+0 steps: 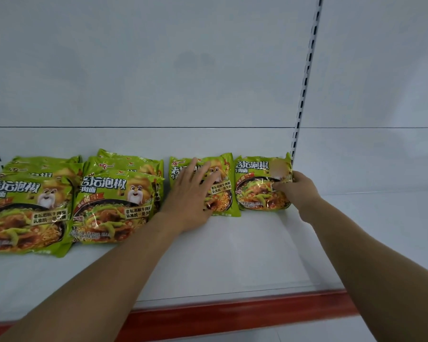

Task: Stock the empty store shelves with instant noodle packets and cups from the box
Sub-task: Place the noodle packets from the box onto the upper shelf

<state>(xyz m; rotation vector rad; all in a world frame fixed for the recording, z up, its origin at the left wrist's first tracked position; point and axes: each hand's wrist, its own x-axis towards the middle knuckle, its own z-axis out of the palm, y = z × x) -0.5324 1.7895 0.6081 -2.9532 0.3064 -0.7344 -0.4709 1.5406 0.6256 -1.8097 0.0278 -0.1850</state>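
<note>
Here, white shelf (232,255), noodle packets (114,193) in rows

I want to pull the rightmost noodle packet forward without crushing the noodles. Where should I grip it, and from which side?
I would pinch the rightmost packet at its thin right edge, coming from the right, as the right hand does now. The puffy middle holds the noodles, and its left side sits close beside the neighbouring packet under the left hand.
</note>
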